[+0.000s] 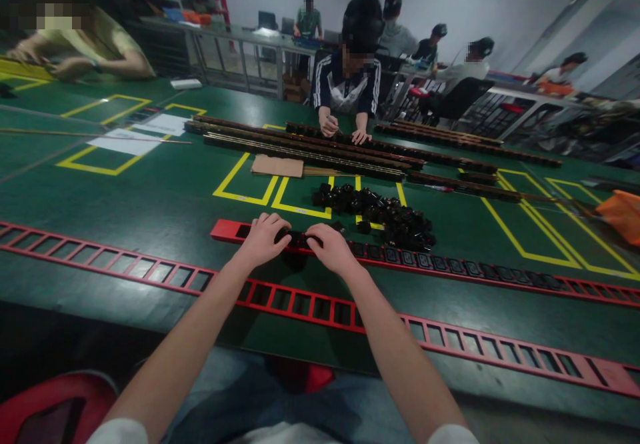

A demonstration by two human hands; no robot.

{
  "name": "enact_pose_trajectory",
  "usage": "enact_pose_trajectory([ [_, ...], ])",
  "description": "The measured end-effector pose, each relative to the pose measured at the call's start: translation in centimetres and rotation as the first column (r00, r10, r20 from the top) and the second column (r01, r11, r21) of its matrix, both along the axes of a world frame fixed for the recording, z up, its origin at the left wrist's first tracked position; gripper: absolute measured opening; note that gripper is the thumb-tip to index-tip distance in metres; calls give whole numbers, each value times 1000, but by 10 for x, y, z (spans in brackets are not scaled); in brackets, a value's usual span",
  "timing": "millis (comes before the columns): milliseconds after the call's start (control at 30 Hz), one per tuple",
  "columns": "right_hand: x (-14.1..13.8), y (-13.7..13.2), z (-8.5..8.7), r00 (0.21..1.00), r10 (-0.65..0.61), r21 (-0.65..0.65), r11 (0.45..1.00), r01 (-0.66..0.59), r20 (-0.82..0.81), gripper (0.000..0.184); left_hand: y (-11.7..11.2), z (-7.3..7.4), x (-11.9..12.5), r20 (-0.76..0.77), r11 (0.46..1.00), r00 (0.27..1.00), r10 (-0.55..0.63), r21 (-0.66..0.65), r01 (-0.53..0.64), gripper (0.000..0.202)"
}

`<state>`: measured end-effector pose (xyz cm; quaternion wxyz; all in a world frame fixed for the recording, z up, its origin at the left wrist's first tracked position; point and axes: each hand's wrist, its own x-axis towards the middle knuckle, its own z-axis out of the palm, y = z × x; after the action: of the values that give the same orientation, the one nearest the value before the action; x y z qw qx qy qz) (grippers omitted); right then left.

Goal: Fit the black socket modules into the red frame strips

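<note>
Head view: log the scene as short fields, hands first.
Left hand: at the far red strip, grip unclear
Right hand: beside the left hand, at the same strip, grip unclear
Far red strip: many slots hold black parts
Near red strip: on the green table, closer to the camera
Black pile: loose, beyond the far red strip
Opposite: person in a striped jacket, at the dark bars

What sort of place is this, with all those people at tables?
Probably a factory workshop. There's a long green table marked with yellow outlines, a pile of small black parts, and long red slotted frames.
</note>
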<state>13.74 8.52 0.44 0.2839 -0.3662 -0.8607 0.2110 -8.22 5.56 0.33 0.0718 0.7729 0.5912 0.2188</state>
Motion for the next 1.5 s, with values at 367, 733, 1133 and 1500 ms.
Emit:
enact_pose_trajectory([
  [367,1,0,-1,1000,-11,-9,1000,11,1,15,4,-8,-3,21,973,973,230,31,-231,19],
  [733,1,0,-2,1000,-16,-9,1000,16,4,15,9,-7,-8,58,962,968,243,-145,-232,27],
  [1133,0,0,-2,1000,-9,-6,1000,9,5,15,14,-4,-12,135,950,953,271,-195,-242,22],
  [1500,0,0,-2,1000,-1,-11,1000,1,3,14,14,1,-15,84,942,963,255,-244,-228,22],
])
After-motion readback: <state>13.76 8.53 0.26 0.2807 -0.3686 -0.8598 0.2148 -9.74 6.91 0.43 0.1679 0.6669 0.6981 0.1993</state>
